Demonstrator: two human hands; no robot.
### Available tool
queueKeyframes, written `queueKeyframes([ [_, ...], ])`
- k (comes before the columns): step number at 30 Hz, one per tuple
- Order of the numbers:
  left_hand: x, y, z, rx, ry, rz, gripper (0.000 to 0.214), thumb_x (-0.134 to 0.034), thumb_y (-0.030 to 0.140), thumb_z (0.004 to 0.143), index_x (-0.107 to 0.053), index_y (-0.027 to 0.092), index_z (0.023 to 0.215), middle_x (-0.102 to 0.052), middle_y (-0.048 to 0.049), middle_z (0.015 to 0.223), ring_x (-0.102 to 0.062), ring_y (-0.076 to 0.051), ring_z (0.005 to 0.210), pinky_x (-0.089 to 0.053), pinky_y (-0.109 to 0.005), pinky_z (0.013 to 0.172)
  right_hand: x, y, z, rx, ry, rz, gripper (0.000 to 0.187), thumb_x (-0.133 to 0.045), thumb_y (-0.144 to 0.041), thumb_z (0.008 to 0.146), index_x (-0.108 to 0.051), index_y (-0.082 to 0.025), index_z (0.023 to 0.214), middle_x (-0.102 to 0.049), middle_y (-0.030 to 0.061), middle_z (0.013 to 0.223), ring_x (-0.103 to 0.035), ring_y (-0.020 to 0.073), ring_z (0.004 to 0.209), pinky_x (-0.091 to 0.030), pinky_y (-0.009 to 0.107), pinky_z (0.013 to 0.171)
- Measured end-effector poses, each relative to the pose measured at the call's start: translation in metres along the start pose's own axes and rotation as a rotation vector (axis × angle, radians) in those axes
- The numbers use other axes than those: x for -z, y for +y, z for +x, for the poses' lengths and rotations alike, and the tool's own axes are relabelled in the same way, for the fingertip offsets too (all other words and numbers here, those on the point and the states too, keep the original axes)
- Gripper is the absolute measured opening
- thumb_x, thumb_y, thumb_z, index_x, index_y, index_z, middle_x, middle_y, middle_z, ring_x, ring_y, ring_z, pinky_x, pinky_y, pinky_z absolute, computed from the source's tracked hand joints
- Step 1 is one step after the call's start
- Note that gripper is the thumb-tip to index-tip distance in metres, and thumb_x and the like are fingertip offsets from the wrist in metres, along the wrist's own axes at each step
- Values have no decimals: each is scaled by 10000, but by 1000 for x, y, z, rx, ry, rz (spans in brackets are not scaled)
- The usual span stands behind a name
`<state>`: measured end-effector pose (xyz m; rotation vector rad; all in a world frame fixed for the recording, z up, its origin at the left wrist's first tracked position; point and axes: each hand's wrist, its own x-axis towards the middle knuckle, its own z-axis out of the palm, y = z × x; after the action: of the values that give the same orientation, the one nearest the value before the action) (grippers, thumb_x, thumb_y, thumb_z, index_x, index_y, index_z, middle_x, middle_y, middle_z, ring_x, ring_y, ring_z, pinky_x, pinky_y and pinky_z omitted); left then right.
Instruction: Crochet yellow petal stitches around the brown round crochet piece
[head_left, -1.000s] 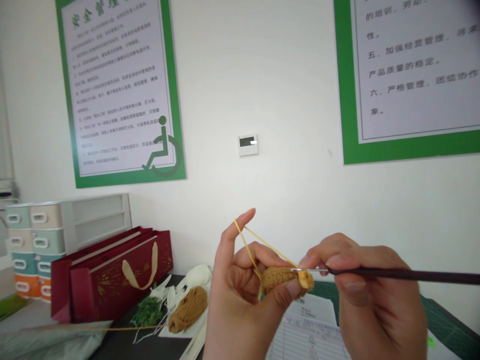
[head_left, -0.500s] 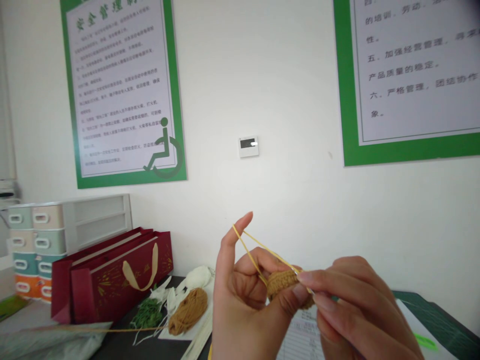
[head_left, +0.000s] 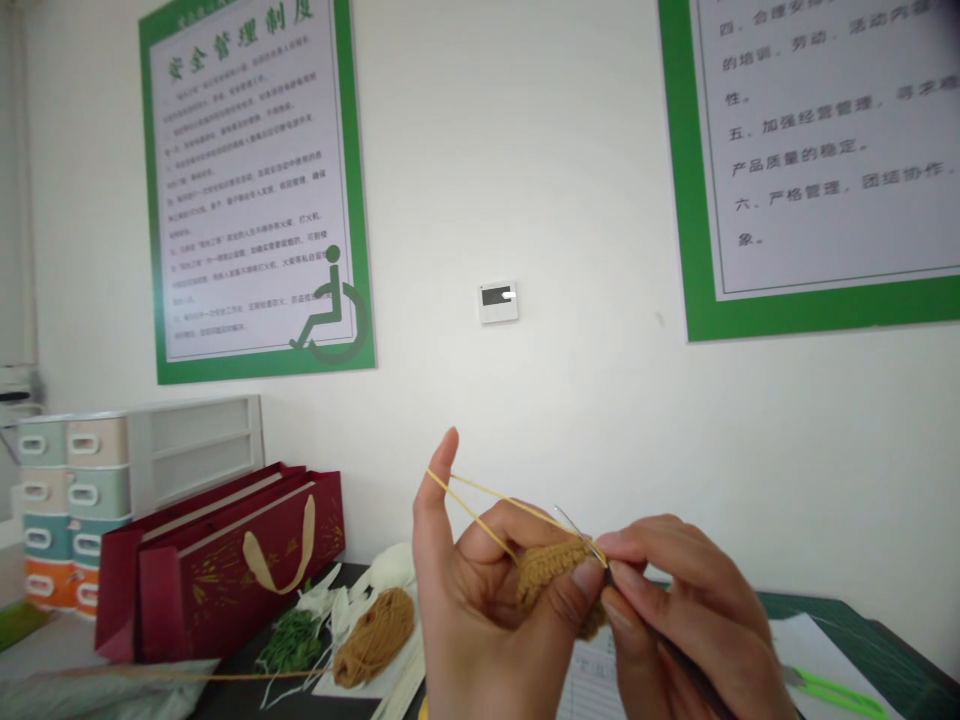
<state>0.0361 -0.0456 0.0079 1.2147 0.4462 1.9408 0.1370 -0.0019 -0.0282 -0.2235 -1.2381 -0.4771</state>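
My left hand [head_left: 495, 610] pinches a small mustard-brown crocheted piece [head_left: 551, 572] between thumb and fingers. Its index finger points up, with yellow yarn [head_left: 480, 520] looped round it and stretched down to the piece. My right hand [head_left: 675, 610] grips a crochet hook [head_left: 576, 527] by its dark handle. The hook's thin metal tip shows above the top edge of the piece, beside the taut yarn. Part of the piece is hidden behind my left thumb.
Left on the dark table are a brown yarn ball [head_left: 375, 637], green yarn [head_left: 291, 640], white yarn [head_left: 394, 567], dark red gift bags [head_left: 240, 570] and a drawer unit [head_left: 97, 490]. A green cutter [head_left: 836, 692] lies on paper at right, near a green cutting mat [head_left: 810, 615].
The hook's metal tip now stands out above the piece. My left index finger has shifted left, and my right hand has moved slightly left. The view has tilted a little upward.
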Motion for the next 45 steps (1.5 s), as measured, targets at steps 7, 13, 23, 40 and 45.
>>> queueKeyframes([
  [7,-3,4,-3,-42,0,50,1191,-693,-52,786,-45,588,1553,-682,88,692,-625,-133,553,-523,-234,566,10,-1,10,-80,-68,169,219,-662,-67,850,-709,-195,1021,-683,38,751,-629,167,648,-526,290,497],
  [13,0,3,-1,-54,-53,33,1123,-706,-63,780,-190,590,1534,-675,88,670,-633,-132,579,-530,-223,567,9,-6,3,-484,62,401,86,-567,-212,1000,-652,-224,1003,-643,11,717,-604,142,642,-492,264,556],
  [23,20,0,10,137,-273,-116,1052,-844,101,771,-252,461,1563,-716,35,796,-689,-149,691,-566,-255,658,2,-5,11,-1259,-135,966,329,-648,-472,936,-587,-207,751,-543,1,725,-467,125,635,-460,254,592],
  [40,11,1,5,124,-147,-95,992,-846,150,790,-263,411,1549,-719,34,804,-598,-82,573,-437,-177,548,-7,-3,-9,-897,-28,934,47,-691,-336,926,-670,-298,909,-551,-16,788,-558,150,724,-478,271,624],
  [45,13,2,5,213,-219,-152,1055,-865,180,785,-211,439,1570,-706,26,826,-622,-103,633,-443,-196,580,-11,-7,-10,-892,-4,962,50,-697,-370,917,-688,-321,914,-563,-10,806,-575,165,745,-536,326,686],
])
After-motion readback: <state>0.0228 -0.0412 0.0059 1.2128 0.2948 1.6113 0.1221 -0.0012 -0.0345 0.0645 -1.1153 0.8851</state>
